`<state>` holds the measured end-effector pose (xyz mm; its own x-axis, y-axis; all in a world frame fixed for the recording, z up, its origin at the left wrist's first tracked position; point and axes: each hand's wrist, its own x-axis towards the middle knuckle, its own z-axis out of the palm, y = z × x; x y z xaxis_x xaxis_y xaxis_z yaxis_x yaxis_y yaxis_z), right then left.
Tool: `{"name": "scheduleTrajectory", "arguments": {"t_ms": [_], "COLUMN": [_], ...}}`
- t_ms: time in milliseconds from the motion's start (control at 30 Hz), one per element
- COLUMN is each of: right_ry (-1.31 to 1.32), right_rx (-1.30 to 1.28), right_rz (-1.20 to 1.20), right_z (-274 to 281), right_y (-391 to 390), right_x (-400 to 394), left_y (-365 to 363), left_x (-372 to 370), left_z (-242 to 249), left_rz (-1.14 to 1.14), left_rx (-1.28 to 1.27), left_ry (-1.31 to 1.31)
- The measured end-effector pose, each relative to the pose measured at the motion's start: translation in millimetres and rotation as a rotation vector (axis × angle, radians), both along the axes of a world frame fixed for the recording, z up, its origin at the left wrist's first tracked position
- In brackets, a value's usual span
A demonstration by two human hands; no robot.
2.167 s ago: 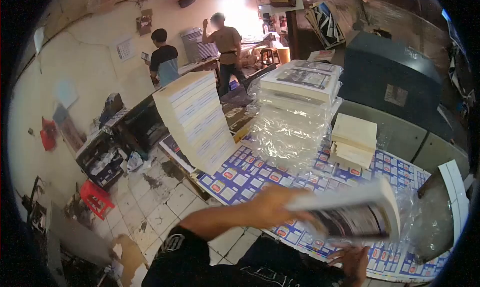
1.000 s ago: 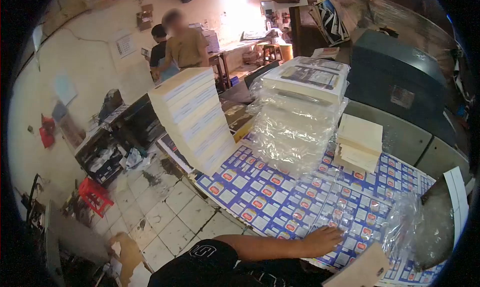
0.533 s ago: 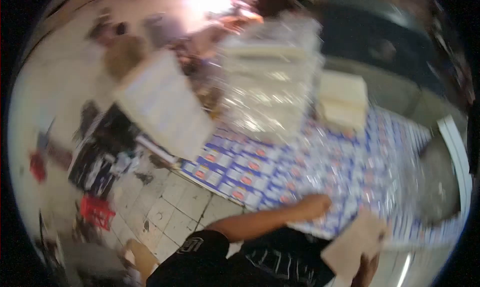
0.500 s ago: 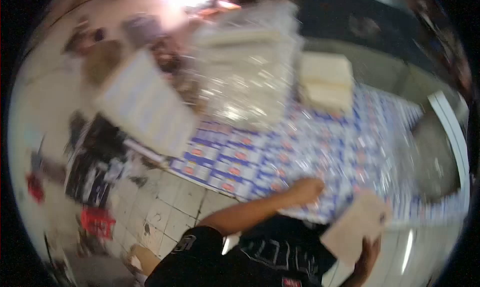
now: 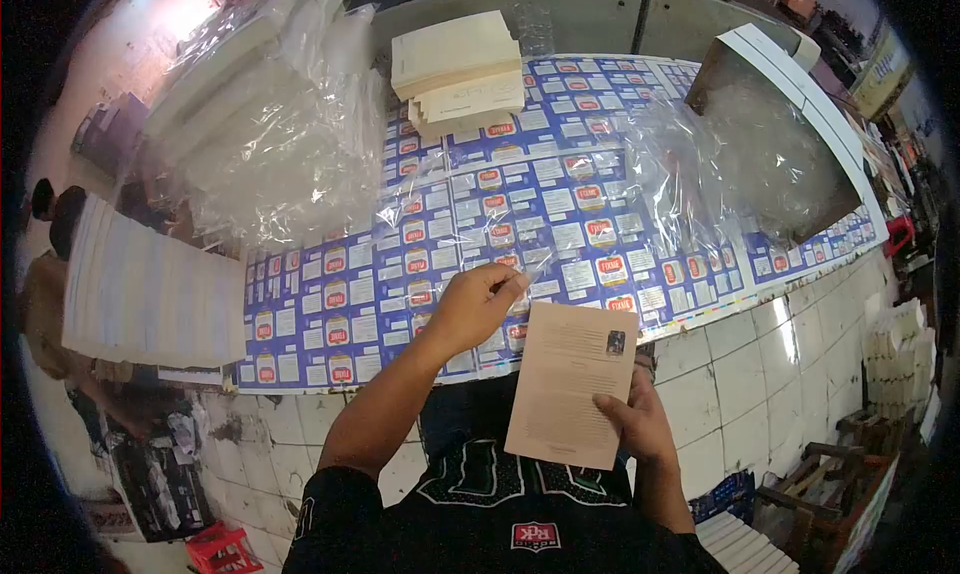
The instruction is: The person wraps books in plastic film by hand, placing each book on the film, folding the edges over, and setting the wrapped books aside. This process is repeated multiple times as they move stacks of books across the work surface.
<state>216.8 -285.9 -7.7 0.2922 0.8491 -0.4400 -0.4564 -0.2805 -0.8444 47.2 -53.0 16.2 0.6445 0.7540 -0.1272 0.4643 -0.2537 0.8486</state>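
Observation:
Between the thumb and fingers of my right hand is a tan book, its printed cover with a small dark picture facing up. It is held tilted, near my body at the table's front edge. My left hand is closed in a pinch just left of the book's top corner, over the table. From its fingertips a thin sheet of clear plastic sticks out, see-through and hard to outline. Beneath lies the table's covering, blue and white printed sheets with red labels.
A big heap of clear plastic bags covers the table's left. Behind stands a stack of cream books. More plastic lies at right beside a curved white-edged panel. A tall paper stack stands at left, a person beyond it.
My view has swung to the right and steadied. My left hand is now close beside the book, pinching clear plastic. The book has come nearer the middle, still in my right hand.

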Motion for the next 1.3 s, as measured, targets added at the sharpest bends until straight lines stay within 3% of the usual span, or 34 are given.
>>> {"name": "scheduleTrajectory", "arguments": {"t_ms": [67, 267, 333, 367, 433, 467, 533, 567, 633, 767, 867, 1067, 1300], "right_ry": [-0.022, 0.083, 0.118, 0.116, 0.127, 0.137, 0.177, 0.185, 0.230, 0.248, 0.299, 0.334, 0.288], "right_rx": [0.003, 0.116, 0.116, 0.107, 0.099, 0.090, 0.103, 0.103, 0.120, 0.105, 0.098, 0.099, 0.075], "right_rz": [-0.001, -0.098, -0.101, -0.125, -0.131, -0.151, -0.138, -0.090, -0.025, 0.046, 0.042, -0.009, 0.123], "right_z": [4, 15, 6, 10, 15, 15, 10, 10, 13, 9, 8, 9, 10], "right_y": [-2, 23, 36, 40, 44, 46, 49, 51, 58, 63, 67, 72, 88], "right_x": [4, -8, -10, -12, -8, -7, -1, 2, 0, -5, -3, 10, 9], "left_y": [-2, -19, -33, -42, -60, -68, -82, -86, -93, -83, -78, -73, -46], "left_x": [0, -7, -18, -33, -77, -91, -113, -114, -108, -78, -76, -87, -74], "left_z": [-6, 21, 16, 14, 10, 4, -11, -10, -8, -25, -13, 9, -5], "left_rz": [0.021, -0.007, 0.098, 0.109, 0.257, 0.269, 0.486, 0.511, 0.556, 0.619, 0.645, 0.835, 0.749], "left_rx": [0.016, 0.113, 0.460, 0.463, 0.143, 0.145, -0.711, -0.718, -1.079, -1.135, -0.992, -1.048, -1.102], "left_ry": [-0.119, 0.007, -0.222, -0.216, -0.001, 0.007, -0.118, -0.119, -0.419, -0.540, -0.506, -0.584, -0.496]}}
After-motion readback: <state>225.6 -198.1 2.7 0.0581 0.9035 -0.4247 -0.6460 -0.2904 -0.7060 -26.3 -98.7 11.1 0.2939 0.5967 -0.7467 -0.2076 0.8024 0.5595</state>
